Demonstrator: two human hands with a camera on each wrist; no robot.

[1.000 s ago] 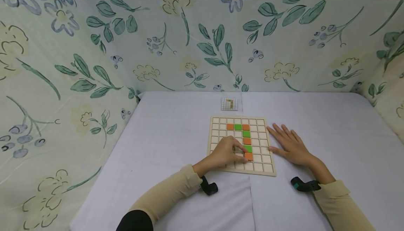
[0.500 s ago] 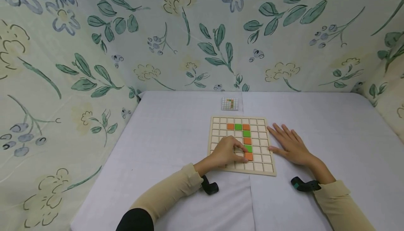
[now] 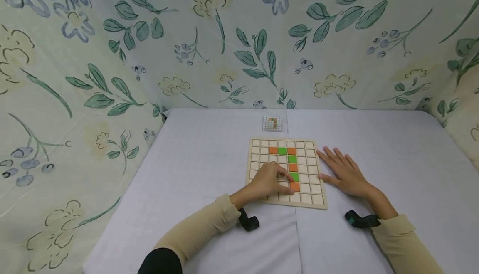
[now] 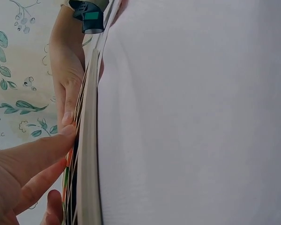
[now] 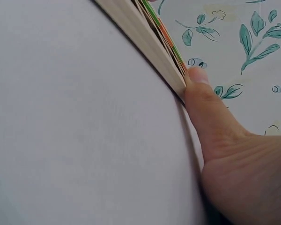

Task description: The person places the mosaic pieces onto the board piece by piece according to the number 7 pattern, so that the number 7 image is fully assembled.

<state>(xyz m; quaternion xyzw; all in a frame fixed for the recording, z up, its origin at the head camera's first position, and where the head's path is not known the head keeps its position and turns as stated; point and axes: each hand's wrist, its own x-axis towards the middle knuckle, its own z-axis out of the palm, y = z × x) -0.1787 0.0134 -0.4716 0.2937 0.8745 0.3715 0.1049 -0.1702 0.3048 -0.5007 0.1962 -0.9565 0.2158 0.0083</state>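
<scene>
A wooden grid board point(image 3: 307, 206) with square cells lies on the white tabletop. Orange and green tiles form an upside-down L on it, from a top row with a green tile point(image 3: 282, 151) down a column. At the column's lower end is an orange tile point(image 3: 295, 186). My left hand point(image 3: 266, 180) reaches over the board and pinches this tile between thumb and index finger. To the right, my right hand point(image 3: 345, 177) lies with fingers spread, its thumb point(image 5: 199, 96) and a fingertip touching the board's right edge. In the left wrist view the board shows edge-on, so its cells are hidden.
A small card point(image 3: 272, 123) printed with a coloured grid lies behind the board. Dark wrist cameras point(image 3: 248, 220) sit below both wrists. White cloth point(image 3: 206, 141) covers the table, and a floral curtain point(image 3: 239, 58) hangs behind and at the sides.
The lowest orange tile has shifted very slightly toward the near side under my left fingers. Both hands stay almost where they were.
</scene>
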